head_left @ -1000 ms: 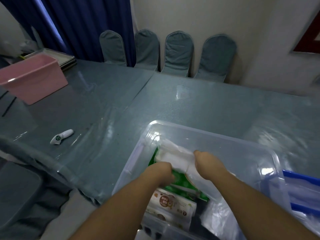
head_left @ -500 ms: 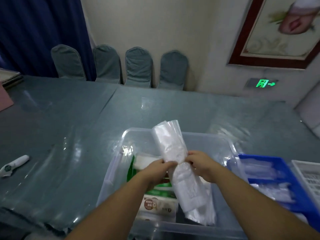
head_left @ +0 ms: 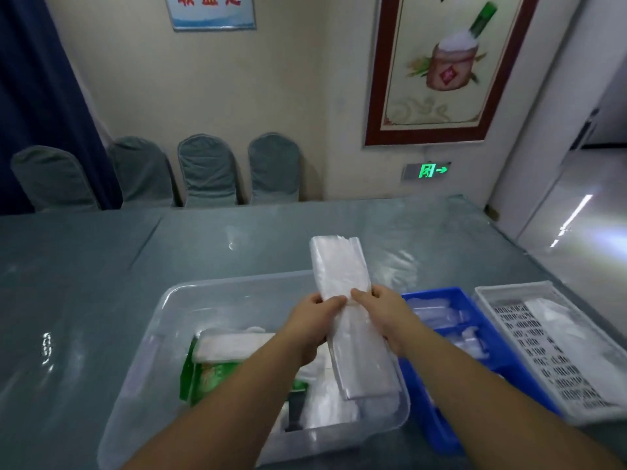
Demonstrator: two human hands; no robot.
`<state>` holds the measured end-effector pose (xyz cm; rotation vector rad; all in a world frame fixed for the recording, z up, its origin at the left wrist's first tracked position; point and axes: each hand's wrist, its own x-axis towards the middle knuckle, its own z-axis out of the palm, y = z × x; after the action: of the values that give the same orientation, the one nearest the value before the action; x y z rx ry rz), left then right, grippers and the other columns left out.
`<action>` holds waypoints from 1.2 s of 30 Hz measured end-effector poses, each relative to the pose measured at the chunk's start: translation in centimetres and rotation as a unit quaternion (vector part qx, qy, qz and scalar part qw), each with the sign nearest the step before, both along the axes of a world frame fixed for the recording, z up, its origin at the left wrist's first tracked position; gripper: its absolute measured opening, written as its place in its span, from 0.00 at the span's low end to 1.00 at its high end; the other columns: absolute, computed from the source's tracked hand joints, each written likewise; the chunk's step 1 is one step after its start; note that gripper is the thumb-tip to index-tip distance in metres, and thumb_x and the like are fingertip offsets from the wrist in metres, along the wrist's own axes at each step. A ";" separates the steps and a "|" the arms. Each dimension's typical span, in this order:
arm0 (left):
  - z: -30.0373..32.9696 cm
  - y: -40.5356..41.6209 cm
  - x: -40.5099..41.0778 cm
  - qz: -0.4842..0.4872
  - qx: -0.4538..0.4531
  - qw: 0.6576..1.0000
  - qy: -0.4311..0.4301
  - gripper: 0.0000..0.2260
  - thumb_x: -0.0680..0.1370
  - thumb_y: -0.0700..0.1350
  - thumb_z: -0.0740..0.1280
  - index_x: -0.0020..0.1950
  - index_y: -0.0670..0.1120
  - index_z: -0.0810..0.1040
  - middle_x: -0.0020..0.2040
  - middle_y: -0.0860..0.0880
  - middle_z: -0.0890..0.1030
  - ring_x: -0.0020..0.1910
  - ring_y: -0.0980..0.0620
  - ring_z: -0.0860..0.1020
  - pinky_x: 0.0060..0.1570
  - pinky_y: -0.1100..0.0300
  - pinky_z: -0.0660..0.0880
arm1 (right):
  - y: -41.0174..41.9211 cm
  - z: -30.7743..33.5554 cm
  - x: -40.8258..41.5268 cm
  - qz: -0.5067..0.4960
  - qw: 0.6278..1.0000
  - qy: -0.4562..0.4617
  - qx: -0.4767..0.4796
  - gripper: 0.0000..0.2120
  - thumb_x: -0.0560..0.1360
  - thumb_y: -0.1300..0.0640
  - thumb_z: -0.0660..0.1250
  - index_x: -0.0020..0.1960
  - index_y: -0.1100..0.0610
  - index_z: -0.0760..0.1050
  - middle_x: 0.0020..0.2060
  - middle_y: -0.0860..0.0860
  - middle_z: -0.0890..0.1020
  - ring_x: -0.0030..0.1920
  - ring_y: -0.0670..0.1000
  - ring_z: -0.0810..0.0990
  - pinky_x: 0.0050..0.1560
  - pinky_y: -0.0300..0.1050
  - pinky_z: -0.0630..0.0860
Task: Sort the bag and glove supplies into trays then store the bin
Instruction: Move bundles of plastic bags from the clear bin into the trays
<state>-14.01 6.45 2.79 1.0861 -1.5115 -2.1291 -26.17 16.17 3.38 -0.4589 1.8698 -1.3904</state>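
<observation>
A long flat pack of clear plastic bags (head_left: pixel 339 266) is held above the clear plastic bin (head_left: pixel 142 364). My left hand (head_left: pixel 312 317) pinches its left edge near the middle and my right hand (head_left: pixel 383 310) grips its right edge. Inside the bin lie a green-printed packet (head_left: pixel 207 374), a white pack (head_left: pixel 234 344) and more clear bags. To the right stand a blue tray (head_left: pixel 441 432) holding clear bags and a white slotted tray (head_left: pixel 529 347) holding white plastic items.
The grey table (head_left: pixel 84 283) with its glossy cover stretches to the left and back. Several covered chairs (head_left: pixel 207 171) line the far wall under a framed picture. The table's right edge runs close behind the white tray.
The pack of bags came out of the bin and now rides higher between both hands. My view swung right and up, so the pink tub and white pen left the frame.
</observation>
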 end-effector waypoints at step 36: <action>-9.4 31.5 -32.5 -0.272 0.011 0.953 -0.131 0.04 0.77 0.37 0.70 0.50 0.40 0.84 0.43 0.41 0.86 0.38 0.50 0.82 0.37 0.59 0.81 | 38.4 -8.0 -28.0 -0.182 0.966 0.018 0.181 0.06 0.71 0.57 0.70 0.46 0.55 0.84 0.43 0.53 0.86 0.45 0.56 0.85 0.45 0.54 0.84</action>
<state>-46.46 37.91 -6.62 1.0847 -2.1168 -2.4229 -54.16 54.57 -4.63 0.0468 2.2585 -1.2257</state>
